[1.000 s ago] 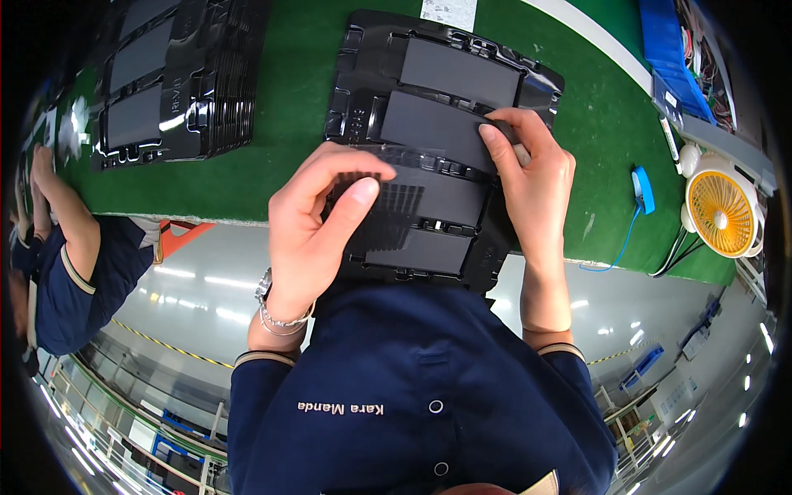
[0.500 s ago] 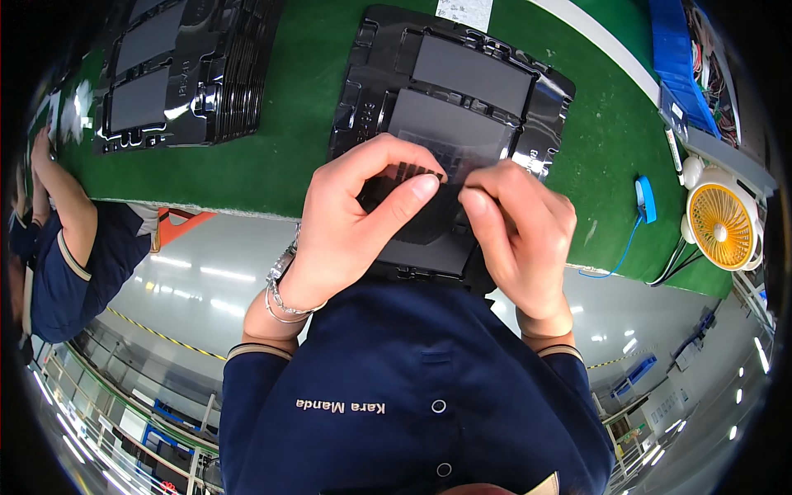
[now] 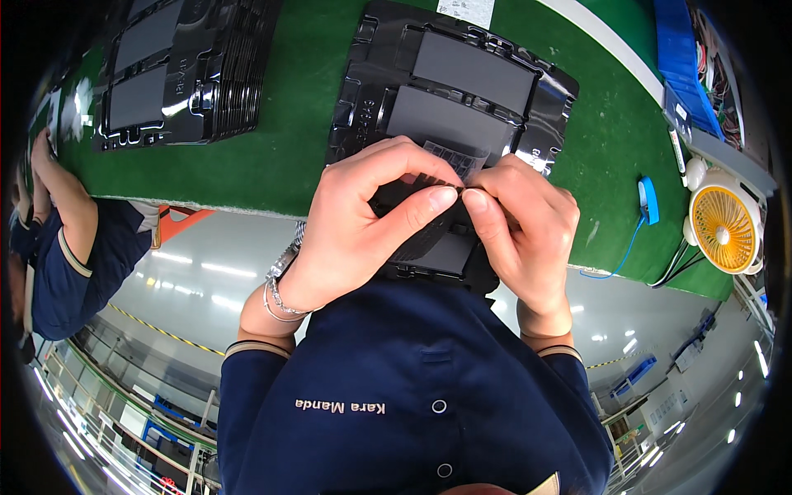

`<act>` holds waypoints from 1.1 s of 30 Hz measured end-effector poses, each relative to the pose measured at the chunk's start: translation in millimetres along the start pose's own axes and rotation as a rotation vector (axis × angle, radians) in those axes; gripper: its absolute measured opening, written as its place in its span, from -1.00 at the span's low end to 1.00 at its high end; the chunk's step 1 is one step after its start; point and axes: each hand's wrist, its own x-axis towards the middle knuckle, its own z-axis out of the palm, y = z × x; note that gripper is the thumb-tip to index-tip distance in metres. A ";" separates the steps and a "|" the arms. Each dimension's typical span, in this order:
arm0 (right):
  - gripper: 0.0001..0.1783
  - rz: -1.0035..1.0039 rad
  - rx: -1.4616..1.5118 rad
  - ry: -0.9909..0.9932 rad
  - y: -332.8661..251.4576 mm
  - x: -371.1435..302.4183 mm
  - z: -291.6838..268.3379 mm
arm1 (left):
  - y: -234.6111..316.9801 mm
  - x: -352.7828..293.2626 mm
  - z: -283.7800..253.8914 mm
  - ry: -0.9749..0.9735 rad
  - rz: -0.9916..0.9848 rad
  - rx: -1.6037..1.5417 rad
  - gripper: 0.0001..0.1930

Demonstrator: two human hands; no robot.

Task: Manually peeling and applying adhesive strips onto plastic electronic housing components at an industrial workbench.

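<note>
My left hand (image 3: pixel 363 206) is closed, thumb and forefinger pinching a thin, bent dark sheet (image 3: pixel 422 235) marked into narrow black strips. A clear film with a grid pattern (image 3: pixel 456 159) stands up behind the fingertips; whether it belongs to the same sheet I cannot tell. My right hand (image 3: pixel 524 223) pinches at the sheet's edge, its fingertips meeting the left ones. What lies between the right fingers is too small to make out. Below both hands is a glossy black moulded tray (image 3: pixel 351 91) holding flat dark grey panels (image 3: pixel 474 70).
Stacked black trays (image 3: pixel 235 82) stand at left on the green table (image 3: pixel 301 82). On the right are a blue wrist strap (image 3: pixel 646 200) with its cord, a marker pen (image 3: pixel 676 153), a yellow-and-white fan (image 3: pixel 724 227) and a blue bin (image 3: pixel 689 70). A co-worker's arm (image 3: pixel 66 181) shows far left.
My right hand has come in to the left, so the fingertips of both hands now meet. The clear film stands out more plainly behind them. The tray has stayed put.
</note>
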 end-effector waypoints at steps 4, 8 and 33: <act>-0.88 0.007 0.008 -0.026 1.4 0.5 -3.1 | -2.5 1.9 0.8 0.001 0.050 0.040 -0.91; -0.86 -0.026 -0.013 -0.012 7.6 0.8 -3.5 | -1.8 4.6 2.0 -0.006 0.054 0.106 -0.89; -0.77 0.327 0.259 0.348 56.2 2.3 -17.1 | -25.4 87.1 -2.6 -0.013 0.513 1.093 -0.91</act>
